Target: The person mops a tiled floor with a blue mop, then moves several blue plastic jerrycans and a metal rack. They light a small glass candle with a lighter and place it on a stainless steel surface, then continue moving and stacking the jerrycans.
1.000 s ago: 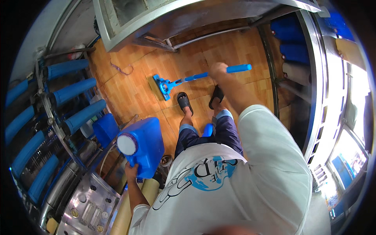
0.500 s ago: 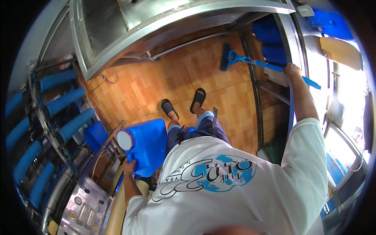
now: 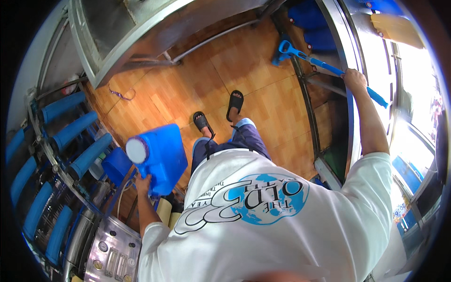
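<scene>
Blue jug [image 3: 164, 155], white cap turned left, at the person's left side, near the left leg. Left hand [image 3: 143, 183] gripping it, fingers curled at the handle below the cap; most of the jug's body lies ahead and to the right of that hand. Left arm low, reaching forward from the sleeve, forearm slightly angled outward.

Blue mop [image 3: 324, 65] out to the right. Right hand [image 3: 355, 80] closed round its pole toward the upper end — a short length of pole juts out past the fist. Right arm stretched well forward and out from the body, elbow slightly bent. Mop head ahead and to the left of that hand, near a dark rail; cannot tell whether it touches the floor [image 3: 159, 103].

Farther out: black sandals [image 3: 202, 121] on the feet, metal bench [image 3: 145, 40] ahead, blue tubes [image 3: 75, 131] racked at left — gauge panel [image 3: 112, 249] nearer the body.
</scene>
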The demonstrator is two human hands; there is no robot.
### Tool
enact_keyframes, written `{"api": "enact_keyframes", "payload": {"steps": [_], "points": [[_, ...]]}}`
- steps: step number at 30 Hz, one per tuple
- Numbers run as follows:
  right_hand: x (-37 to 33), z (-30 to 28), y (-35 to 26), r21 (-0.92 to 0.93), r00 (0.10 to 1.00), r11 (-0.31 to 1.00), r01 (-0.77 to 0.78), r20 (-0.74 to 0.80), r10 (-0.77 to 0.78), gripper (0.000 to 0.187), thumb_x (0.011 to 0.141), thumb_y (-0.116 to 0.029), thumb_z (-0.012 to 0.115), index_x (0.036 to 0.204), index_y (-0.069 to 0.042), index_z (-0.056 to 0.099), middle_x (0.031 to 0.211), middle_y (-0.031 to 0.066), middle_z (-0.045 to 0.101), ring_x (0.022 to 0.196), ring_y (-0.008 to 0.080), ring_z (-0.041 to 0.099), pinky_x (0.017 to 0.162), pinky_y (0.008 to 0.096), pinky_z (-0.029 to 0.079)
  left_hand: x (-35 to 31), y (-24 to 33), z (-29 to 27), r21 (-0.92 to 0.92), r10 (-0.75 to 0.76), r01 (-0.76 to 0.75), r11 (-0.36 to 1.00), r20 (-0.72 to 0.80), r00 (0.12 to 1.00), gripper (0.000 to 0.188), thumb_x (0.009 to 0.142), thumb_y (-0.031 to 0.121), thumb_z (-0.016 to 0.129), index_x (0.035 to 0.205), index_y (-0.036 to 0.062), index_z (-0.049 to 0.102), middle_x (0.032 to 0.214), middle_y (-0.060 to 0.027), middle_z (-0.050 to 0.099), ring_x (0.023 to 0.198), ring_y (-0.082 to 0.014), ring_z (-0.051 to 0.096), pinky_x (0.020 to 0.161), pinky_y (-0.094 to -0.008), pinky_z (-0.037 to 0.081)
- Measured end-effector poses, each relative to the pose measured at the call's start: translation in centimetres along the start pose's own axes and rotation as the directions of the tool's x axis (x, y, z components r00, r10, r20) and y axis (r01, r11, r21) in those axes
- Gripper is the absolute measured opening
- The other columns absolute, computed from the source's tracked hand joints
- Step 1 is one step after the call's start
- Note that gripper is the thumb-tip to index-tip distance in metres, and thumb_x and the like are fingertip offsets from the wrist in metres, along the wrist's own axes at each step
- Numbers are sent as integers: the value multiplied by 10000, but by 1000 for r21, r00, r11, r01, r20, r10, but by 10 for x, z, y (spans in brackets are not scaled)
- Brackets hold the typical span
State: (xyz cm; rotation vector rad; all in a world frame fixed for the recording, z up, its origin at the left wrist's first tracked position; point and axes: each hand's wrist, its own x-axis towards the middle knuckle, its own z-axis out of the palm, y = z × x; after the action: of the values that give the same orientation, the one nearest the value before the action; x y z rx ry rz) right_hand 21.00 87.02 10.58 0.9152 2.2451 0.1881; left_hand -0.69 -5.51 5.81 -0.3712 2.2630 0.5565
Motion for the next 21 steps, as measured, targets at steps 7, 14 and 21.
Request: {"api": "enact_keyframes", "payload": {"steps": [7,14,21], "points": [[-123,9,-130,74,983,986,151,97,-158,406,905,-446,593,972,-61,703,964,163,696,931,337,675,811,470,530,43,-40,-31,115,63,-63,991,2,998,270,757,172,699,976,23,648,801,-94,670,724,-199,635,689,-348,499],[-159,58,-329,272,795,842,466,290,-534,256,871,-301,589,970,-118,737,1010,94,718,955,265,689,752,406,550,-2,-91,-51,69,54,-51,996,-42,998,319,767,181,696,1039,20,652,927,-115,689,832,-222,647,777,-351,509],[-159,118,-429,303,747,829,470,363,-557,278,867,-227,590,1089,-110,711,1103,86,701,1022,259,677,800,405,556,-80,-129,-21,135,5,25,991,-218,976,316,764,222,704,1005,22,661,823,-79,673,743,-188,623,709,-334,501]]}}
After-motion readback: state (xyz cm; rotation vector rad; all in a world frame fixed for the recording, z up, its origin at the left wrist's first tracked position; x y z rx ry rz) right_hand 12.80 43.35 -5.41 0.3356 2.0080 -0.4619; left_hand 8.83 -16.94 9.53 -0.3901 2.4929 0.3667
